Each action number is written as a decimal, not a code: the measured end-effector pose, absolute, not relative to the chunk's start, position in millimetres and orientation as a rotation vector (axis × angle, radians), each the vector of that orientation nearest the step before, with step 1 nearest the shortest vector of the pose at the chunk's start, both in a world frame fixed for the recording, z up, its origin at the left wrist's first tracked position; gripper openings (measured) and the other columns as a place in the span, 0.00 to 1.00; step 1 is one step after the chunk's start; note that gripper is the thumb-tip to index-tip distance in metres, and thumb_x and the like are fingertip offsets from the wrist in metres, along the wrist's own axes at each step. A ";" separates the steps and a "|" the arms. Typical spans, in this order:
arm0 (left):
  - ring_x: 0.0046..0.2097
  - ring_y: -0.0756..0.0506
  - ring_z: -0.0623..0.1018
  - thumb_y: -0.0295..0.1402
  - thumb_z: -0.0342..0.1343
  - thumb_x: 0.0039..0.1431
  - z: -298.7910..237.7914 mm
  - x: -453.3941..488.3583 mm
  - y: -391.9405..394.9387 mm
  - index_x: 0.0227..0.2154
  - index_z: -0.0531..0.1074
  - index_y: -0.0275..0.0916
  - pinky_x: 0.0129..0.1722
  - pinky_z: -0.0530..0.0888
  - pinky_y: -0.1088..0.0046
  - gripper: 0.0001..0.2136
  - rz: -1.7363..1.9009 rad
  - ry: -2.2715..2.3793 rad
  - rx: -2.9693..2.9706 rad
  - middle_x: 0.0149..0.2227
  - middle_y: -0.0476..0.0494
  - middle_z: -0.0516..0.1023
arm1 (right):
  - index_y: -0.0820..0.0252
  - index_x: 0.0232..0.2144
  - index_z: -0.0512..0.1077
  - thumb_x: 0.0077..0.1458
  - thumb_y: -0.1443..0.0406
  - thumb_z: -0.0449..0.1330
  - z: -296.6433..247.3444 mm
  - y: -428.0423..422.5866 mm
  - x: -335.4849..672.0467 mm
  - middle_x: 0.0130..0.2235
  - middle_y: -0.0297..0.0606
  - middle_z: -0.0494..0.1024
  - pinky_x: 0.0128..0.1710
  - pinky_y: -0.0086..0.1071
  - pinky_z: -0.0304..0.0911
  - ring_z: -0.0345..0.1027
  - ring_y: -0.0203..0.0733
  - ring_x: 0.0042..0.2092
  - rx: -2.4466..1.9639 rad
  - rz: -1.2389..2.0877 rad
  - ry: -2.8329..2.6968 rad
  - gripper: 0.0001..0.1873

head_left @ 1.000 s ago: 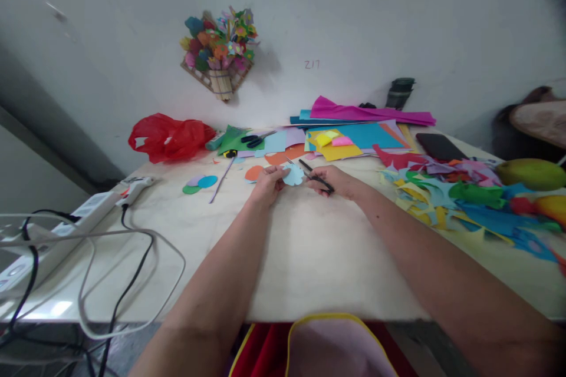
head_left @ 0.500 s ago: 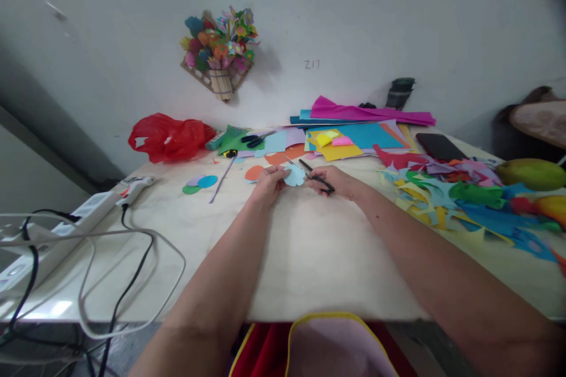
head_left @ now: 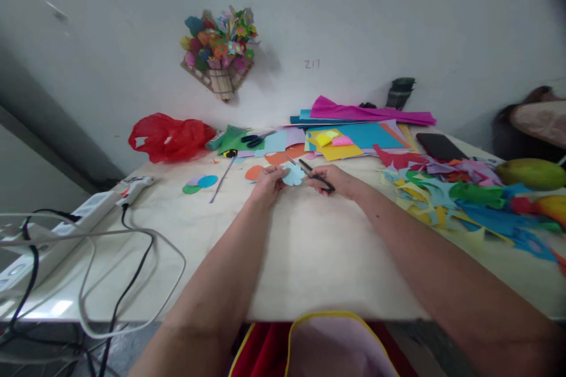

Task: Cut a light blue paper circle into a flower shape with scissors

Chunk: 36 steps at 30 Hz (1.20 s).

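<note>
Between the fingers of my left hand (head_left: 267, 185) is a pale blue paper flower (head_left: 293, 175) with a scalloped edge. My right hand (head_left: 328, 180) is closed round the black handles of a pair of scissors (head_left: 306, 166). Their blades are spread apart and point away to the upper left, just by the flower's upper right edge. An orange paper circle (head_left: 253, 173) lies on the table beside my left fingers. Farther left is a small group of paper circles, with a blue circle (head_left: 207, 181) on top.
Paper scraps (head_left: 442, 194) heap up on the right, near a phone (head_left: 440, 146) and a green mango (head_left: 530, 174). Coloured sheets (head_left: 371, 135) and a second pair of scissors (head_left: 254, 141) lie at the back. A red plastic bag (head_left: 170, 136), power strip (head_left: 62, 232) and cables occupy the left.
The flower has turned slightly and shifted a little to the left in my left hand. My right hand and the scissors have barely moved.
</note>
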<state>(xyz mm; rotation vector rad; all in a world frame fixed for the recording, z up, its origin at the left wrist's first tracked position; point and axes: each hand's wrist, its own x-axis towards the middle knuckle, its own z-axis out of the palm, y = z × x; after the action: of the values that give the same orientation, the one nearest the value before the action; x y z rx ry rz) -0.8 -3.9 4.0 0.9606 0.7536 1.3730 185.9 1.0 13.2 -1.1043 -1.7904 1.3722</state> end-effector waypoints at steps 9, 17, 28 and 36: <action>0.19 0.53 0.68 0.28 0.64 0.35 3.7 -1.7 -4.0 0.18 0.67 0.33 0.22 0.65 0.76 0.10 1.340 0.752 1.005 0.17 0.50 0.69 | 0.63 0.24 0.65 0.44 0.59 0.61 21.8 -6.3 186.2 0.16 0.30 0.66 0.13 0.22 0.49 0.55 0.27 0.15 -1.144 1.358 -1.836 0.13; 0.19 0.53 0.68 0.28 0.63 0.37 1.6 -3.9 -3.1 0.18 0.68 0.33 0.21 0.63 0.76 0.08 1.279 0.723 1.053 0.17 0.49 0.69 | 0.63 0.24 0.64 0.46 0.61 0.60 25.3 -9.5 188.8 0.17 0.29 0.67 0.14 0.22 0.49 0.56 0.27 0.15 -1.140 1.392 -1.880 0.11; 0.19 0.53 0.68 0.27 0.62 0.36 4.3 -2.6 -5.9 0.18 0.67 0.33 0.21 0.63 0.75 0.08 1.273 0.719 1.037 0.16 0.50 0.69 | 0.63 0.25 0.66 0.45 0.61 0.60 23.3 -6.0 190.2 0.17 0.29 0.67 0.14 0.23 0.49 0.56 0.27 0.15 -1.130 1.352 -1.928 0.11; 0.19 0.53 0.68 0.27 0.62 0.35 4.4 -1.9 -5.3 0.17 0.67 0.33 0.21 0.63 0.75 0.08 1.271 0.729 1.026 0.16 0.50 0.68 | 0.63 0.26 0.67 0.45 0.60 0.61 21.0 -4.7 190.1 0.16 0.29 0.66 0.14 0.22 0.51 0.56 0.27 0.15 -1.125 1.330 -1.943 0.11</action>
<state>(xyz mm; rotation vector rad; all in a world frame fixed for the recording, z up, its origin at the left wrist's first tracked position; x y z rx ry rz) -1.9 -5.3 4.4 1.0263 0.7292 1.2707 190.1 -4.7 21.0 -1.1254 -1.9427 1.3295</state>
